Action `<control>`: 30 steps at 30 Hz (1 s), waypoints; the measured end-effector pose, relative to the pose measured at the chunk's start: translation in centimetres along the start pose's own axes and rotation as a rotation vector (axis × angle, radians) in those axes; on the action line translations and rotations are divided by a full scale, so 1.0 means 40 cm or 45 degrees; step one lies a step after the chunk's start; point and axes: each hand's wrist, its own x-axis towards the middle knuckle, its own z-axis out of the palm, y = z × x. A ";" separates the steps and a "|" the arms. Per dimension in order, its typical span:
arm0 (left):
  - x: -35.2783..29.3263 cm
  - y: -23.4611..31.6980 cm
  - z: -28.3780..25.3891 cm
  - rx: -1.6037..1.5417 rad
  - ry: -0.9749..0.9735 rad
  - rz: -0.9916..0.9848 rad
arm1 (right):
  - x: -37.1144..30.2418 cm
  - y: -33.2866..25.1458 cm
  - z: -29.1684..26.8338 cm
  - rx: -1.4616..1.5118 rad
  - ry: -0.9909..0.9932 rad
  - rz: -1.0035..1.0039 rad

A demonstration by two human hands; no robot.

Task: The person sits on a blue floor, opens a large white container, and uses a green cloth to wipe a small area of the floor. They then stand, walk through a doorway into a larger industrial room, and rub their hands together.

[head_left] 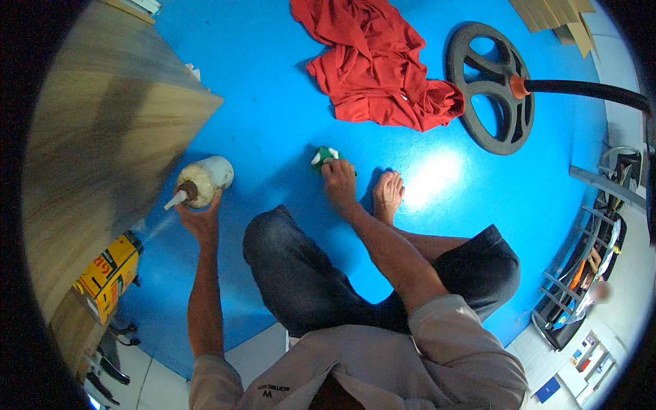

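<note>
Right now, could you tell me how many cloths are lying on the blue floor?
2: a large red cloth crumpled at the top, beside the black wheel, and a small green one under the right hand. None seem hidden.

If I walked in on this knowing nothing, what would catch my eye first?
Probably the bright blue floor, with a crumpled red cloth lying at the top of it and a black spoked disc to the cloth's right. Nearer the seated person, the left hand holds a whitish squeeze bottle with its nozzle aimed toward a wooden panel, while the right hand presses a green and white pad on the floor.
</note>
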 end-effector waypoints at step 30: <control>-0.004 0.020 0.030 -0.230 0.076 0.072 | -0.185 -0.067 -0.045 0.373 -0.280 -0.353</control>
